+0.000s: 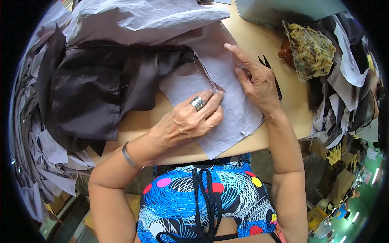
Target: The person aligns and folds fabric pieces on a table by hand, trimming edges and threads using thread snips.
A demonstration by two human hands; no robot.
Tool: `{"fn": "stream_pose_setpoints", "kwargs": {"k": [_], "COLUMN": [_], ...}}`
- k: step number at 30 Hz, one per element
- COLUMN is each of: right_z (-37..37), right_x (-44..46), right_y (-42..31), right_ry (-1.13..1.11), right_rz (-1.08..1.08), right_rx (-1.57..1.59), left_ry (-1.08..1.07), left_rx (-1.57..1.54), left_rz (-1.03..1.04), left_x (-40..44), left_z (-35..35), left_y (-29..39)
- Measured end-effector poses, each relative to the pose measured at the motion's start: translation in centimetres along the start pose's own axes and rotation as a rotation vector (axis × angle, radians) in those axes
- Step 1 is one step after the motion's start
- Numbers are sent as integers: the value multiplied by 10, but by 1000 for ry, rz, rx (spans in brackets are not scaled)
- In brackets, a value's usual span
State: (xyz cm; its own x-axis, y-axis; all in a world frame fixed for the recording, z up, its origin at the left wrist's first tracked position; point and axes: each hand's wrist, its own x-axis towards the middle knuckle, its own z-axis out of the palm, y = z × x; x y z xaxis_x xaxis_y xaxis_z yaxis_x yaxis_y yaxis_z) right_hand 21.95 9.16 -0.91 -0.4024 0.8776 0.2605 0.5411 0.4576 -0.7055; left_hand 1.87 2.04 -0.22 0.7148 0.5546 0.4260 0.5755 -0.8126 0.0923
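Note:
Light grey-lilac cloth (237, 105) lies across the table in front of me, joined by a seam to dark brown cloth (89, 93) at the left. My left hand (194, 115), with a wide silver ring, has its fingertips pinched on the cloth at the lower end of the seam. To its right, my right hand (255, 79) rests at the right edge of the light cloth, index finger stretched out and thumb apart from it. Dark pointed scissors or snips (277, 87) lie partly hidden beside my right hand.
A clear bag of yellowish stuff (312, 50) sits by a brown cup (287, 53) at the right. Behind stands a grey container (283, 10). Cloth piles hang at the left (24, 121) and right (344, 89). The table's near edge (259, 146) curves before my body.

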Motion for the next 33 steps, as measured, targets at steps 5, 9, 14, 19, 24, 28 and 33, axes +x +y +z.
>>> {"fn": "stream_pose_setpoints", "kwargs": {"k": [5, 9, 14, 19, 24, 28, 33], "right_z": [1, 3, 1, 6, 0, 0, -8], "right_x": [2, 2, 0, 1, -1, 2, 13], "right_y": [3, 1, 2, 6, 1, 2, -10], "right_ry": [57, 61, 19, 108, 47, 30, -15], "right_rz": [-71, -93, -67, -159, -47, -58, 49], "right_rx": [63, 7, -4, 10, 45, 32, 5], "left_ry": [4, -29, -14, 24, 74, 72, 19], "left_rx": [40, 36, -10, 36, 50, 62, 18], "left_rz": [-11, 16, -44, -95, -40, -7, -41], "left_x": [-2, 3, 3, 0, 2, 1, 2], "left_z": [3, -1, -3, 2, 5, 4, 3], "left_y": [0, 0, -1, 0, -2, -2, -1]}}
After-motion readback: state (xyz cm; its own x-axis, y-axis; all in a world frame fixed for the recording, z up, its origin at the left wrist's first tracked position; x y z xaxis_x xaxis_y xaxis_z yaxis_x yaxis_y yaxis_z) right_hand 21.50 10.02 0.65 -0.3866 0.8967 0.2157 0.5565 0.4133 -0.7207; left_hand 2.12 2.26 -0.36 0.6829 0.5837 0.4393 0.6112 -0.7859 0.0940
